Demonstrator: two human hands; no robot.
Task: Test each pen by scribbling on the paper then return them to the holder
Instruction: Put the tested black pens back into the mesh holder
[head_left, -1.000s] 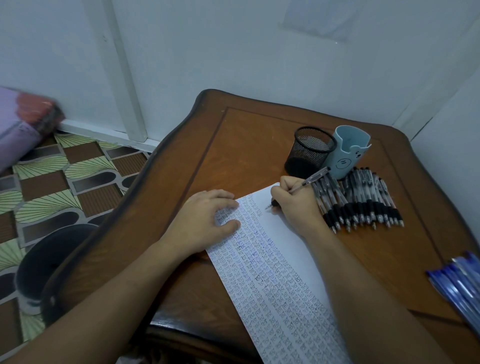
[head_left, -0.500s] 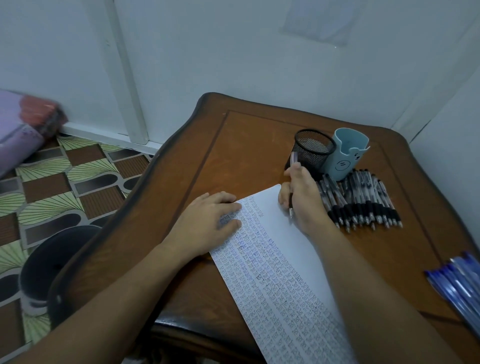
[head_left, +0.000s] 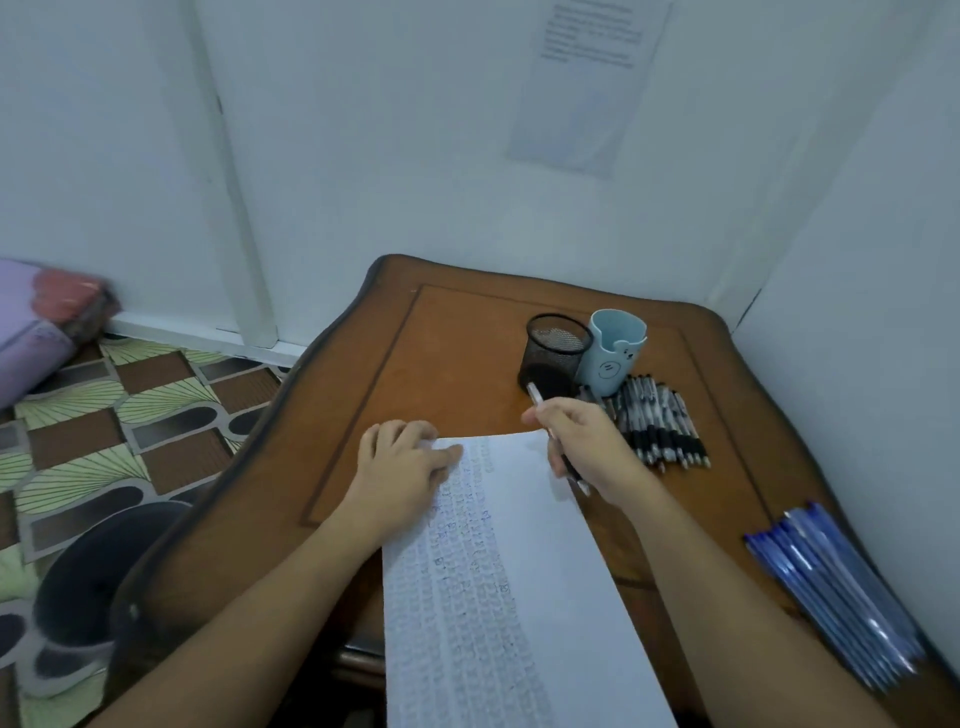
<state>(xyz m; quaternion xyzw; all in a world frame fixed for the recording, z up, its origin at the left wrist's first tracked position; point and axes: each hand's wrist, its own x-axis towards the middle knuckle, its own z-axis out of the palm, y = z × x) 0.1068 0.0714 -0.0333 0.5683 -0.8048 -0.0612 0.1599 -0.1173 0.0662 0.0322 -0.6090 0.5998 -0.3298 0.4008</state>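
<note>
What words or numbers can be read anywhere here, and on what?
No text is legible.
Wall sheet: printed lines, too blurred to read.
Paper: rows of small scribbles, unreadable.
Black pens: barrel markings too small.
Blue holder: a drawn face, no words.

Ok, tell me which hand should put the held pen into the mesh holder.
Right. The right hand grips the pen, whose upper end sits near the mesh holder; the left hand rests on the paper, pinning it.
</note>
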